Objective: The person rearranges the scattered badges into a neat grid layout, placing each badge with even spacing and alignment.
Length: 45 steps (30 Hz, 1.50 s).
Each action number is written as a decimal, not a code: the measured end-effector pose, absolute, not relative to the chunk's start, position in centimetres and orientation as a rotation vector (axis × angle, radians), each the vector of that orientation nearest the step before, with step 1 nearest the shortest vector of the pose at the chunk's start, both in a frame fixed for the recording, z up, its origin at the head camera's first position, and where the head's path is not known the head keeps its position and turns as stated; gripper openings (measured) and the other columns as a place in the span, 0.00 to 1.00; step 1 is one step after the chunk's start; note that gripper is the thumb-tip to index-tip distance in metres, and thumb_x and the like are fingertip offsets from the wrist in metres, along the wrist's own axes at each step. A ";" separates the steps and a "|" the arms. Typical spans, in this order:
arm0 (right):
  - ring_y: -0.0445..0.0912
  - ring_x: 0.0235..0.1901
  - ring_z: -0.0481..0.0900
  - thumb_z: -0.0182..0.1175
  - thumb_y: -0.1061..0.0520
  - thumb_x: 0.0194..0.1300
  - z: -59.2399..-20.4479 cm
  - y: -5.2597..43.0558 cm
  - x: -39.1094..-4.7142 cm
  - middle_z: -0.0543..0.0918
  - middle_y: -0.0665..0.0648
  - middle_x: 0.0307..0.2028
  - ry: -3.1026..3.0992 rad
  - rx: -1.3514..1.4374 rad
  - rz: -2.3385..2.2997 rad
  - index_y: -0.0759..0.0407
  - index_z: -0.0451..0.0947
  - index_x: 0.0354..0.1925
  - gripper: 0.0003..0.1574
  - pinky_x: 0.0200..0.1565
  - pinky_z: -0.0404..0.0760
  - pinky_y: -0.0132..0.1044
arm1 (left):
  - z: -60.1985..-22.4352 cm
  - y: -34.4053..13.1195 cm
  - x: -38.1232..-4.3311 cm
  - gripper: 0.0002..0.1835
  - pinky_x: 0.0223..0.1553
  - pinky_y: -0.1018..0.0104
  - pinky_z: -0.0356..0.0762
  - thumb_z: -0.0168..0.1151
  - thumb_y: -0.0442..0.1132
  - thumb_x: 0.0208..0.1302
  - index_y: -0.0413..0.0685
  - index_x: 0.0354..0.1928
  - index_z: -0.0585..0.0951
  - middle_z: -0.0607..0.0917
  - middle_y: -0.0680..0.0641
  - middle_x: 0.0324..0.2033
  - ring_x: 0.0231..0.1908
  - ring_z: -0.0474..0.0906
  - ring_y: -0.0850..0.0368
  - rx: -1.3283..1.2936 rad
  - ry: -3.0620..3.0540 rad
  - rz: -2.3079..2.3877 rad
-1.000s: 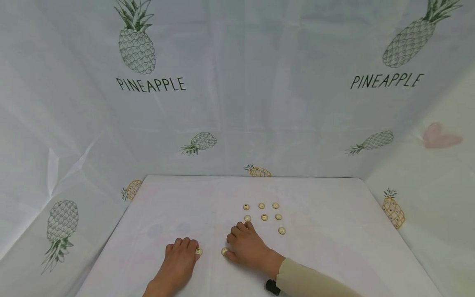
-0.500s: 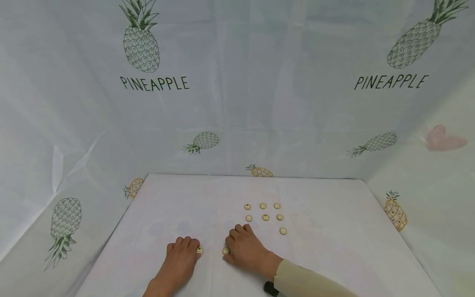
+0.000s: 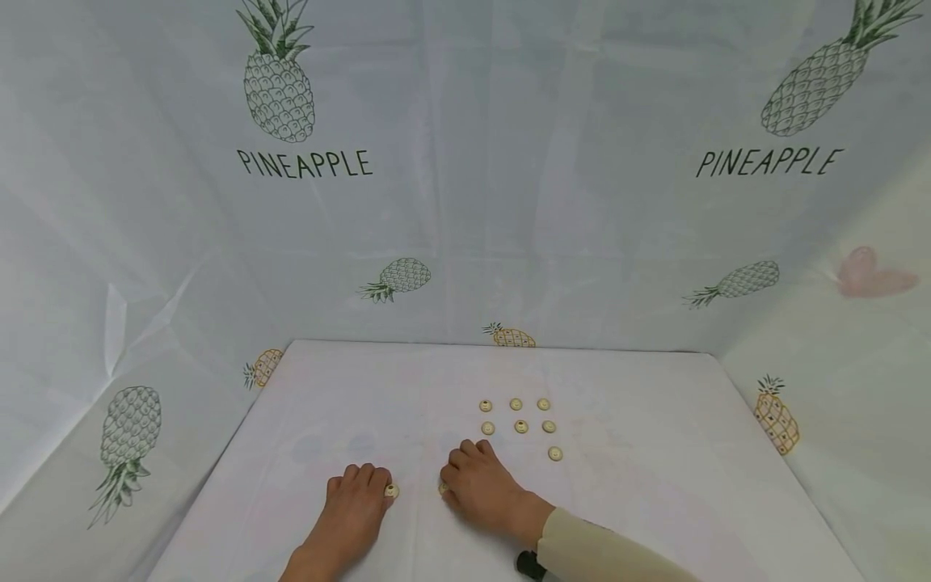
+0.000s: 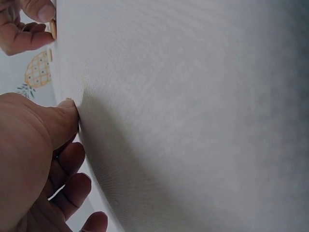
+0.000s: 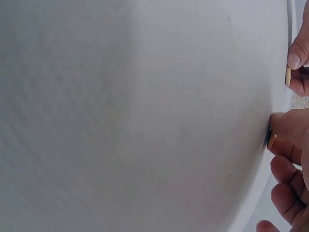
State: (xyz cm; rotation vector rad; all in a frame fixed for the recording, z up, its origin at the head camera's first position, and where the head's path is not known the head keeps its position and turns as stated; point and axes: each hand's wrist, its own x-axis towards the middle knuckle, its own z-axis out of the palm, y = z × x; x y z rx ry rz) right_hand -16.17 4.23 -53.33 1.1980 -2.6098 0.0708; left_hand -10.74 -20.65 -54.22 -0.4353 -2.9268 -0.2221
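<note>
Near the front of the white table, my left hand [image 3: 351,513] pinches a small pale wooden disc [image 3: 392,491] between thumb and fingers. Its face carries a dark mark too small to read. To the right, my right hand [image 3: 482,487] holds a second wooden disc [image 3: 443,488], mostly covered by the fingers in the head view. That same disc [image 5: 271,140] stands out better in the right wrist view, where the thumb and a finger grip it close to the cloth. In the left wrist view, the thumb [image 4: 63,121] hides whatever lies under it.
Beyond the right hand, several similar discs [image 3: 520,427] lie in loose rows on the white tabletop [image 3: 640,453]. A black object [image 3: 531,564] shows below the right sleeve [image 3: 604,550]. Pineapple-printed cloth [image 3: 494,202] hangs behind the table and along both sides.
The right fingers and thumb have closed further over their disc, which now shows less. The left hand stays in place with its disc. The head view has shifted slightly.
</note>
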 end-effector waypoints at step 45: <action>0.41 0.43 0.68 0.72 0.42 0.68 -53.7 5.6 -17.0 0.80 0.44 0.41 -2.675 1.135 0.161 0.45 0.85 0.44 0.13 0.53 0.68 0.44 | -53.9 -20.6 -10.7 0.13 0.43 0.50 0.70 0.74 0.43 0.67 0.52 0.45 0.79 0.77 0.55 0.39 0.41 0.68 0.57 -0.401 -2.993 -0.317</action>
